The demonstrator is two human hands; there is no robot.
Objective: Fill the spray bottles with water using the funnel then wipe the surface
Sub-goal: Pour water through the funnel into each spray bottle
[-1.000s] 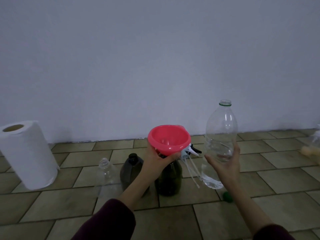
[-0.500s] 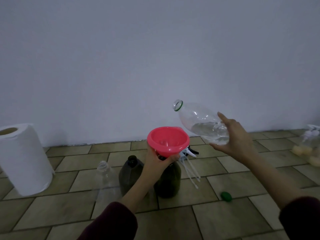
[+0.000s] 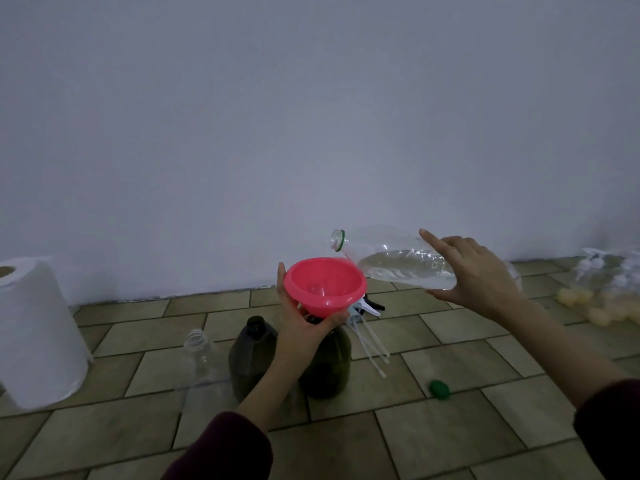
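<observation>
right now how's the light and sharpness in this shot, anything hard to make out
Head view: dim, flat, bluish light with no hard shadows. The red funnel stands out clearly; the clear water bottle shows faint highlights, and the small clear bottle nearly blends into the tiles. Wide-angle bending curves the paper towel roll at the left edge; the bag far right is blurry.

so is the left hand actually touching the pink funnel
Touching. The head view shows the left hand cupped under the pink funnel, thumb and fingers pressed against its rim and cone.
</observation>
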